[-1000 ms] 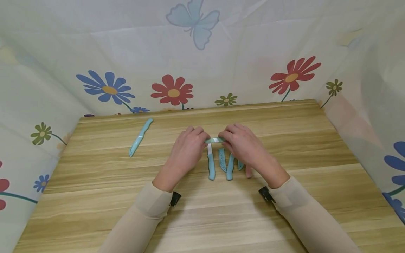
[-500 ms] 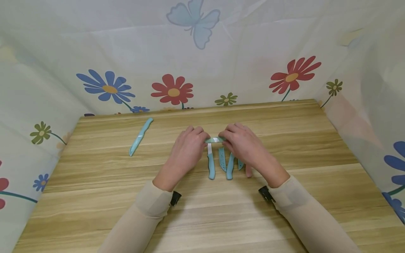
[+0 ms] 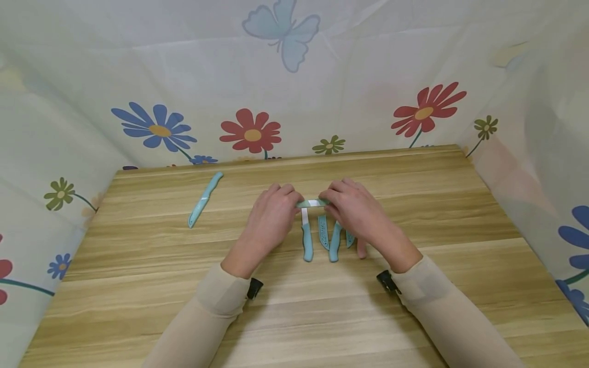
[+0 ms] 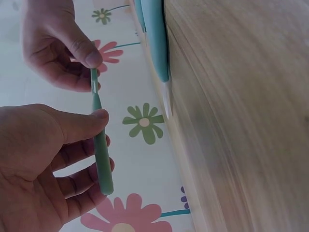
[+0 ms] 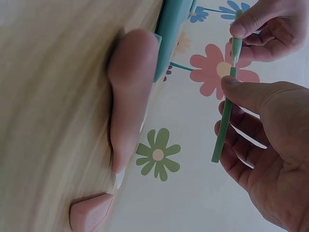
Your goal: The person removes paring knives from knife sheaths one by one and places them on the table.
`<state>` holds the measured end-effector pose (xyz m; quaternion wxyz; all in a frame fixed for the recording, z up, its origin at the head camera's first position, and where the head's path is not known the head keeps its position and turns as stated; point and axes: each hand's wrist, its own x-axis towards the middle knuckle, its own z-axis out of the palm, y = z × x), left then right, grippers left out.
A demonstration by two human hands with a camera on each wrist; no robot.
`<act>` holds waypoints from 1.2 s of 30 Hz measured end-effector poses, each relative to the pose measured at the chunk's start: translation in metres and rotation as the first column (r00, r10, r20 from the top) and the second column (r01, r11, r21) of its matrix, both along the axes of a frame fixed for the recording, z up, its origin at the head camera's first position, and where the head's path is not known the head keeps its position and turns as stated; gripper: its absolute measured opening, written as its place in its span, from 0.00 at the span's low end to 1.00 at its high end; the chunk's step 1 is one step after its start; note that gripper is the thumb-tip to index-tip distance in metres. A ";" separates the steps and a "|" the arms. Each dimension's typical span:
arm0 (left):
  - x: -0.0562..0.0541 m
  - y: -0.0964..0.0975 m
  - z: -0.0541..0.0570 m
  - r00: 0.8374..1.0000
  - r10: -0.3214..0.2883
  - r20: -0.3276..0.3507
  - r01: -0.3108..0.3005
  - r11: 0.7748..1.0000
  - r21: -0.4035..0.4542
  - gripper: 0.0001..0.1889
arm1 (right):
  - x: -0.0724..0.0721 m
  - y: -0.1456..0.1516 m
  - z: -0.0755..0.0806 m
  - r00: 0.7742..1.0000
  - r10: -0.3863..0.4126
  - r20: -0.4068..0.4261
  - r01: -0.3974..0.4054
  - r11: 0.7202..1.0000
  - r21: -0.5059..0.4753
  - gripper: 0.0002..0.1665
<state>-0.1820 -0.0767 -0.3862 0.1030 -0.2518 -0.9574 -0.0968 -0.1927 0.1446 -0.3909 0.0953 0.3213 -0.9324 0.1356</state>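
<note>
Both hands hold a small green knife level above the table, seen from the side in both wrist views. My left hand [image 3: 272, 214] pinches its green handle [image 4: 103, 159] between thumb and fingers. With thumb and fingers, my right hand [image 3: 356, 207] grips the green sheath [image 5: 222, 130] covering the blade's far part. A short stretch of white blade [image 3: 314, 203] shows between handle and sheath. Just below the hands lie a teal-handled knife [image 3: 307, 243] with bare white blade, a loose teal sheath [image 3: 323, 232] and another teal knife [image 3: 335, 244], partly hidden by my right hand.
A sheathed teal knife [image 3: 205, 200] lies at the table's back left. Under my right forearm are another teal sheath [image 3: 350, 240] and a pink-handled knife [image 5: 130, 92]; a pink sheath [image 5: 91, 212] lies near it. Flowered cloth [image 3: 349, 102] hangs behind the wooden table [image 3: 303, 317].
The hands have drawn very slightly apart, and a little more white blade shows between handle and sheath. The things on the table have stayed put.
</note>
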 end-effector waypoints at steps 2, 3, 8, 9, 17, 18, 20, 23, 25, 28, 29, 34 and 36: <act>0.000 0.000 0.000 1.000 0.004 0.004 -0.004 1.000 0.001 0.10 | 0.000 0.000 0.000 1.000 -0.006 0.005 0.006 1.000 0.002 0.15; 0.000 0.000 0.000 1.000 0.005 0.006 -0.005 1.000 0.001 0.10 | 0.000 0.000 0.000 1.000 -0.009 0.007 0.009 1.000 0.003 0.15; 0.000 0.000 0.000 1.000 0.006 0.009 -0.006 1.000 0.003 0.10 | 0.000 0.001 0.000 1.000 -0.005 0.006 0.005 1.000 0.003 0.15; 0.000 0.000 0.000 1.000 0.006 0.009 -0.006 1.000 0.002 0.10 | 0.000 0.001 0.000 1.000 -0.004 0.005 0.004 1.000 0.003 0.15; 0.000 0.000 0.000 1.000 0.009 0.007 -0.009 1.000 -0.017 0.10 | 0.000 0.002 -0.001 1.000 0.001 0.015 -0.001 1.000 -0.006 0.15; 0.000 0.000 0.000 1.000 0.009 0.006 -0.009 1.000 -0.018 0.10 | -0.001 0.002 -0.001 1.000 0.003 0.016 -0.003 1.000 -0.007 0.15; 0.000 0.000 0.000 1.000 0.008 0.004 -0.008 1.000 -0.020 0.10 | -0.001 0.002 -0.001 1.000 0.007 0.019 -0.007 1.000 -0.011 0.15; 0.000 0.000 -0.001 1.000 0.007 0.001 -0.007 1.000 -0.024 0.10 | -0.001 0.002 0.000 1.000 0.010 0.022 -0.010 1.000 -0.013 0.15; 0.000 0.000 -0.001 1.000 0.008 0.001 -0.008 1.000 -0.027 0.10 | 0.000 0.001 0.000 1.000 0.008 0.028 -0.008 1.000 -0.012 0.14; 0.000 0.000 -0.001 1.000 0.008 0.001 -0.008 1.000 -0.030 0.10 | 0.000 0.001 0.001 0.999 0.001 0.037 -0.001 1.000 -0.009 0.14; 0.000 0.000 -0.001 1.000 0.009 0.000 -0.009 1.000 -0.030 0.10 | 0.000 0.001 0.001 0.999 -0.003 0.042 0.003 1.000 -0.009 0.15; 0.000 0.000 -0.001 1.000 0.014 -0.003 -0.014 0.999 -0.031 0.09 | 0.000 0.001 0.002 0.999 -0.012 0.053 0.013 1.000 -0.011 0.15; 0.000 -0.001 0.000 1.000 0.015 0.000 -0.015 0.999 -0.030 0.09 | 0.000 0.001 0.002 0.999 -0.010 0.053 0.011 1.000 -0.012 0.15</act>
